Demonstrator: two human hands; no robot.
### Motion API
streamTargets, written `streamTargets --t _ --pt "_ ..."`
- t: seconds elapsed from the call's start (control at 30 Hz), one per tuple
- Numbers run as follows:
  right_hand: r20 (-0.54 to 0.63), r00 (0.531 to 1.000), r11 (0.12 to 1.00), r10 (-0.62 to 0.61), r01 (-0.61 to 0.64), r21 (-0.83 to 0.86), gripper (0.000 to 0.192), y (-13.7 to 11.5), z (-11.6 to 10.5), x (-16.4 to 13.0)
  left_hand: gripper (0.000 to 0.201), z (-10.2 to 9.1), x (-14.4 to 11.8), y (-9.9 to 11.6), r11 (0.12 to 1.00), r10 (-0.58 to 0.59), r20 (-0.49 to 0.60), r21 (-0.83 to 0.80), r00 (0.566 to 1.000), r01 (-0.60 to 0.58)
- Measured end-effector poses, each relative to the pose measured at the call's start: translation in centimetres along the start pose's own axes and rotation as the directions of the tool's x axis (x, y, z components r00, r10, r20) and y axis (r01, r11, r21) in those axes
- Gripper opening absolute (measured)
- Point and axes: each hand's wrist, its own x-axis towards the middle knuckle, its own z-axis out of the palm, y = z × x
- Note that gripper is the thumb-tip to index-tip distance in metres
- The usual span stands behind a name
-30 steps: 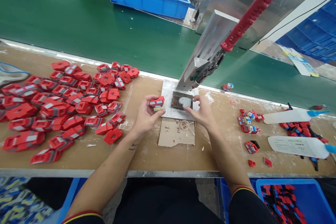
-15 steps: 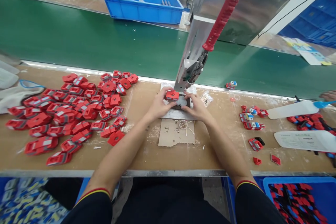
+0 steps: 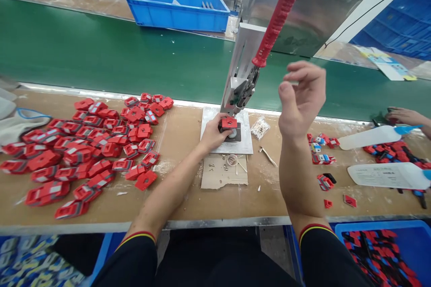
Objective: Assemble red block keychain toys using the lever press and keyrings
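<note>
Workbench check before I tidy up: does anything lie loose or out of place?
Small scraps and rings lie scattered on a torn cardboard piece below the press plate, and two red bits sit apart from the piles.

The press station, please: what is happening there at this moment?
A person's left hand holds a red part on the fixture under a small hand press. The right hand is raised, open and empty, near the press's red lever. A heap of red parts lies on the bench to the left.
</note>
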Motion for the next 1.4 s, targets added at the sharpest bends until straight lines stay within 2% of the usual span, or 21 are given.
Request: streamTargets --t 0.17,0.23,0.3,0.4,0.57,0.67,0.73,0.8,1.07,1.2,1.3,1.4 --pt "0.108 0.993 0.996 -0.043 0.051 -0.073 0.073 -1.5 2.5 7.1 0.047 0.6 0.0 -0.2 0.995 0.005 -0.045 0.100 0.999 -0.001" --pt "0.163 0.984 0.997 -0.066 0.070 -0.023 0.074 -1.8 3.3 8.7 0.047 0.8 -0.1 -0.3 0.991 0.006 -0.064 0.133 0.998 0.003" --pt "0.183 0.977 0.994 -0.107 0.103 0.033 0.066 -2.3 3.5 9.0 0.046 1.0 -0.1 -0.3 0.988 0.006 -0.081 0.152 0.997 0.006" --pt "0.167 0.978 0.992 -0.123 0.114 0.062 0.054 -3.5 2.9 7.3 0.046 1.2 0.0 -0.5 0.984 0.018 -0.108 0.176 0.994 0.001" --pt "0.159 0.975 0.988 -0.153 0.149 0.035 0.043 -5.5 1.5 2.5 0.047 1.2 0.2 -0.8 0.983 0.042 -0.107 0.182 0.993 -0.022" --pt "0.156 0.953 0.965 -0.259 0.264 -0.011 0.034 -6.3 1.4 0.4 0.047 1.2 0.3 -0.8 0.979 0.038 -0.102 0.205 0.994 -0.017" --pt "0.114 0.923 0.927 -0.368 0.374 -0.035 0.030 -6.5 1.5 -0.7 0.047 1.2 0.3 -0.8 0.978 0.040 -0.096 0.207 0.995 -0.020" --pt "0.088 0.901 0.898 -0.425 0.432 -0.081 0.029 -6.4 1.5 -1.6 0.047 1.2 0.3 -0.9 0.982 0.047 -0.083 0.188 0.995 -0.030" --pt "0.108 0.892 0.881 -0.439 0.451 -0.145 0.031 -6.0 1.2 -4.3 0.045 1.2 0.1 -0.4 0.990 0.048 -0.059 0.138 0.997 -0.039" --pt "0.135 0.879 0.854 -0.458 0.477 -0.209 0.021 -5.8 1.2 -4.9 0.043 1.3 -0.1 0.1 0.987 0.029 -0.051 0.157 0.998 -0.021" --pt "0.135 0.891 0.847 -0.434 0.455 -0.274 0.009 -5.7 1.0 -5.1 0.044 1.4 -0.2 0.3 0.985 0.014 -0.069 0.172 0.997 -0.002" --pt "0.140 0.911 0.871 -0.388 0.412 -0.270 0.011 -5.5 0.8 -5.2 0.044 1.5 -0.3 0.4 0.985 0.007 -0.089 0.173 0.996 0.009"
